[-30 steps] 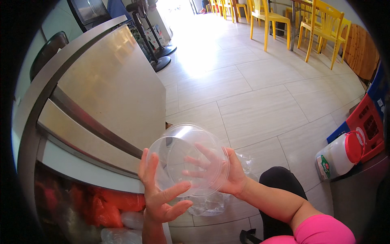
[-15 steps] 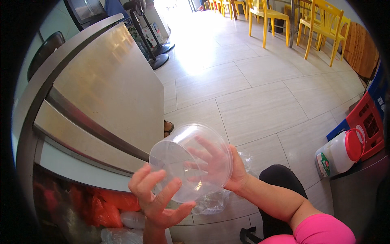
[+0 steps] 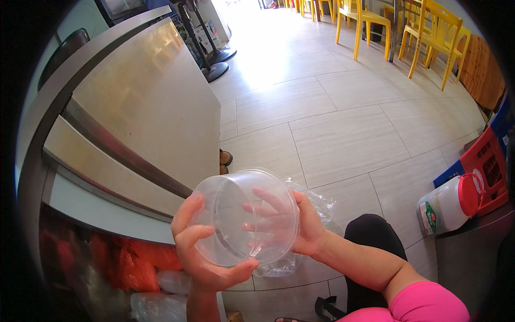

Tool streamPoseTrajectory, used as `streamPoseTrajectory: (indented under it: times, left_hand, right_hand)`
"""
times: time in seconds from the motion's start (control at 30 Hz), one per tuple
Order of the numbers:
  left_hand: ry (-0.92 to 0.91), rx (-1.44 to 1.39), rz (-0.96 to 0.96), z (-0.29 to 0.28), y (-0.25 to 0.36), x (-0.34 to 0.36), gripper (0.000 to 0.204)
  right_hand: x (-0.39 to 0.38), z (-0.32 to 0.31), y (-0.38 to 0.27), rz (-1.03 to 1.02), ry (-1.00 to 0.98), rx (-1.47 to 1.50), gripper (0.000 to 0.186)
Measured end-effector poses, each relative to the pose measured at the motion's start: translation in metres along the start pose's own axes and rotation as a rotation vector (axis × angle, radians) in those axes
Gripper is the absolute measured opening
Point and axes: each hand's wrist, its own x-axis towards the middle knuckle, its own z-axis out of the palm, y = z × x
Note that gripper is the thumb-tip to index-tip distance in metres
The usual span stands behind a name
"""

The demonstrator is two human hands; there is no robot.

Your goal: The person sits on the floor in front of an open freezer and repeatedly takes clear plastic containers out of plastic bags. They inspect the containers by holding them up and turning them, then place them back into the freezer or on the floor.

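Note:
A clear round plastic tub (image 3: 233, 201) is tipped on its side between my hands, its wide rim toward the right. Whether a second tub is nested in it, I cannot tell. My right hand (image 3: 310, 228) grips the rim side; its fingers show through the clear plastic. Around the other end curl the fingers of my left hand (image 3: 206, 265), with the thumb along the lower side. Behind and below the tub, crumpled clear plastic wrap (image 3: 281, 265) shows over the floor.
At left stands a metal-fronted cabinet (image 3: 155, 107); orange-red bags (image 3: 137, 268) and clear plastic containers (image 3: 174, 282) sit below its edge. On the right are a red-lidded tub (image 3: 445, 204) and a red crate (image 3: 491, 166). Yellow chairs (image 3: 365, 24) stand farther off.
My left hand has come up and closed around the tub's left end, where its fingers were spread before. The tub has shifted slightly left and turned a little.

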Motion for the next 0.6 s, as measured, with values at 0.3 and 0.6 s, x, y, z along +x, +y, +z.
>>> streamPoseTrajectory:
  times: [0.3, 0.6]
  left_hand:
    - [0.028, 0.106, 0.056, 0.006, -0.001, -0.006, 0.077]
    - [0.021, 0.191, 0.054, 0.016, -0.001, -0.007, 0.075]
  right_hand:
    - [0.001, -0.003, -0.003, -0.024, -0.039, 0.160, 0.070]
    - [0.001, -0.006, -0.007, -0.034, -0.050, 0.104, 0.070]
